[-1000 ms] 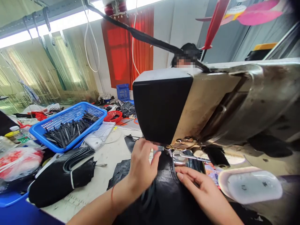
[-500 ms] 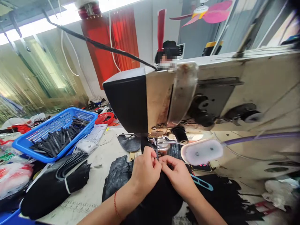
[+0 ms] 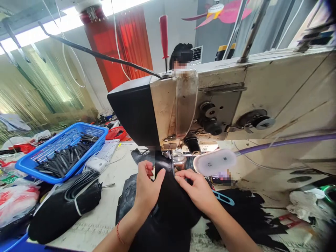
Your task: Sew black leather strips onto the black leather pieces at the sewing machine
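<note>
A black leather-like piece lies partly under a sewing machine on a pale counter. The left hand, thumb and fingers spread apart, is over its left side. The right hand has thumb and forefinger close together at its right edge; whether they pinch cannot be told. Toward the counter's left edge sit a tied black bundle and a blue basket.

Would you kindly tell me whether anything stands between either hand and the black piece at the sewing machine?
Nothing visible does: the right hand touches the black piece, and the left hand lies partly over it.
</note>
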Available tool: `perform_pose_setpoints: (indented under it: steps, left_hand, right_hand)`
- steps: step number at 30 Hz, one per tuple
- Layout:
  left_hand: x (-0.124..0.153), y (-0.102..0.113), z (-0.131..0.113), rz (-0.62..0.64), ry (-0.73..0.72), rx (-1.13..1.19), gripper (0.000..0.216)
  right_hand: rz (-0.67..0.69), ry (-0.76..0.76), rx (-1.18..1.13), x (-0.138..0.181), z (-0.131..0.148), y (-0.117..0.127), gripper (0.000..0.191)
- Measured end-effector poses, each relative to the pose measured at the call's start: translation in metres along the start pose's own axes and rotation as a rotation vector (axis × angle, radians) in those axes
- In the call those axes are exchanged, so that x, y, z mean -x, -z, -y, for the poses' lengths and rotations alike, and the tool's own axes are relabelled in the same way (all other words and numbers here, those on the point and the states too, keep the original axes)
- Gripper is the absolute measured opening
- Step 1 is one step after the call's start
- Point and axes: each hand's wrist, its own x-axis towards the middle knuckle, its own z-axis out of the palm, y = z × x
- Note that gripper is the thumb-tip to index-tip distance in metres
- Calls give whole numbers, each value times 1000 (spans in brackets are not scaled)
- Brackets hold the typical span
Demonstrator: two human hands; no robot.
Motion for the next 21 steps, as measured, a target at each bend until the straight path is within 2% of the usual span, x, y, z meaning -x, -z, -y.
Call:
perform_pose_setpoints:
  steps: [2, 4, 6, 7, 10, 13, 17, 21]
  left_hand:
    - [4, -1, 3, 113, 230, 271, 40]
    - [8, -3, 1, 309, 398, 519, 45]
    - [11, -4, -3, 445, 458, 647, 46]
    - [12, -4, -5, 474, 464, 664, 47]
    - [13, -3, -8, 456, 467, 654, 46]
    - [13, 0, -6, 449, 492, 643, 45]
    - [12, -2, 0, 461, 495, 634, 44]
    - [11, -5, 2, 443, 414, 565, 44]
  right_hand:
    - [15, 3, 4, -1, -3, -1, 28]
    - [15, 11, 26, -1, -4, -3, 29]
    - [6, 24, 63, 0, -6, -4, 31]
    - [-8, 33, 88, 1, -8, -3, 31]
    - [-124, 41, 199, 6, -23, 14, 34]
    - [-259, 8, 363, 16, -53, 45, 30]
    - [-196, 2, 544, 35, -93, 74, 18]
    - [-85, 74, 630, 50, -113, 72, 19]
